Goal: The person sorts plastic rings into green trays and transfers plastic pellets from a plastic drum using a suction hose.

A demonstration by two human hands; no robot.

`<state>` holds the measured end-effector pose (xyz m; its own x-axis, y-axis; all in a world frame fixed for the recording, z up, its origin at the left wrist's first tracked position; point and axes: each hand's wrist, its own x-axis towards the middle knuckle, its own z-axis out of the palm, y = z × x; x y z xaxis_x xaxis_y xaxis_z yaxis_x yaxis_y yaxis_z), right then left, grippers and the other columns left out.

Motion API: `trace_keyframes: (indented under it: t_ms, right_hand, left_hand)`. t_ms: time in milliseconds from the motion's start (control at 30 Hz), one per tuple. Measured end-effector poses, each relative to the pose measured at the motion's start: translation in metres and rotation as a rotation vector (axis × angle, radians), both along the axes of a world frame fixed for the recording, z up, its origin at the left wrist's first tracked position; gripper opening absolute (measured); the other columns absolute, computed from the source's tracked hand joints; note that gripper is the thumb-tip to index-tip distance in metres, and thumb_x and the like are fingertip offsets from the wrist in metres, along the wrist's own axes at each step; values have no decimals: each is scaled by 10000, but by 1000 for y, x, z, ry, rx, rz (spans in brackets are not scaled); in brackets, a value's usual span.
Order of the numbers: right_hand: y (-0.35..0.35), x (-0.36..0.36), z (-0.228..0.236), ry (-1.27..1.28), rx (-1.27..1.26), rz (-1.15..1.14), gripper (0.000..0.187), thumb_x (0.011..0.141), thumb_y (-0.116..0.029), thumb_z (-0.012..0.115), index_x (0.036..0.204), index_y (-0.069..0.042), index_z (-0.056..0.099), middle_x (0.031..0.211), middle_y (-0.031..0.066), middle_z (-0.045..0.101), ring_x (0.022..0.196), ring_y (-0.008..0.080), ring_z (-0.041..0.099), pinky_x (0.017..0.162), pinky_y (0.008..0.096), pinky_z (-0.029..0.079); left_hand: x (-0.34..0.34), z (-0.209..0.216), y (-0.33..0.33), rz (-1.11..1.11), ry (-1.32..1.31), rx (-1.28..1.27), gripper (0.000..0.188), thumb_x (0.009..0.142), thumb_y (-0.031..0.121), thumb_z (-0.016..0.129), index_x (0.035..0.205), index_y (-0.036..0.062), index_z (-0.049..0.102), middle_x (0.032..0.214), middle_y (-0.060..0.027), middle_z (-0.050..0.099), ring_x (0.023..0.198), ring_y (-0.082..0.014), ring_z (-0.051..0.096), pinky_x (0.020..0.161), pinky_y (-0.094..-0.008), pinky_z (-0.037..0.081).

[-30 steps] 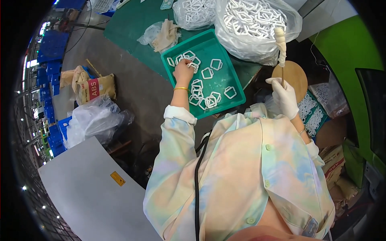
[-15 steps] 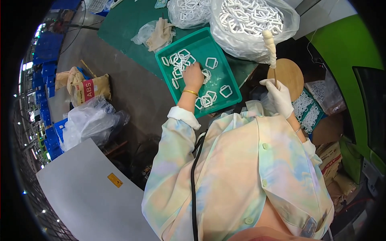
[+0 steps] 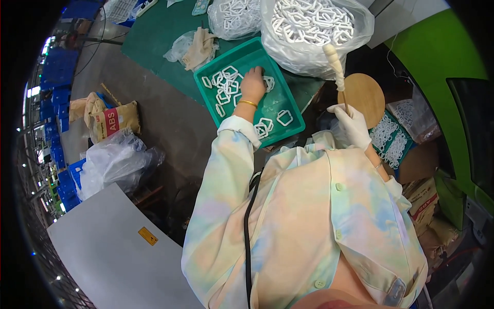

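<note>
My bare left hand [image 3: 253,85] reaches down into a green tray [image 3: 292,103], its fingers curled and their tips mostly hidden. Right beside those fingers lie a few white plastic links [image 3: 269,83], shaped like angular rings. More links [image 3: 223,92] are scattered at the tray's left, with a small group [image 3: 263,127] at its near end and one apart [image 3: 284,118] toward the right. In a white glove, my right hand [image 3: 354,125] is closed around the thin shaft of a stick-like tool [image 3: 334,64], whose cream, wrapped-looking thick end points up.
A large clear bag [image 3: 315,31] full of white links stands behind the tray, beside a smaller bag [image 3: 236,18]. A beige cloth [image 3: 199,49] lies on the green table [image 3: 154,46]. At right are a round wooden stool top [image 3: 362,99] and trays of links [image 3: 393,139].
My left hand has moved a little up and right inside the tray, and the links beside it have shifted. The tool in my right hand leans slightly more to the left.
</note>
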<state>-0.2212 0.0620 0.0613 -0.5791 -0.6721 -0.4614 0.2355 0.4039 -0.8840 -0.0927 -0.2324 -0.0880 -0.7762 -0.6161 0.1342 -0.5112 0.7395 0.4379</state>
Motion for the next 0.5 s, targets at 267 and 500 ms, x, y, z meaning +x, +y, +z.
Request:
trace_keyframes:
  t_ms: [267, 500]
  right_hand:
    - [0, 2, -6, 209, -43, 200, 259, 987, -223, 477, 1122, -61, 626, 722, -72, 474, 598, 13, 384, 530, 194, 318]
    - [-32, 11, 25, 254, 6, 280, 299, 1007, -284, 407, 1198, -95, 539, 985, 172, 651, 898, 278, 642, 806, 376, 473]
  left_hand:
    - [11, 23, -2, 140, 197, 431, 172, 764, 45, 593, 933, 21, 575, 1022, -171, 613, 839, -349, 624, 729, -408, 514]
    - [5, 122, 53, 127, 459, 578, 226, 878, -11, 480, 1100, -4, 524, 1012, -136, 603, 917, -236, 606, 829, -317, 476]
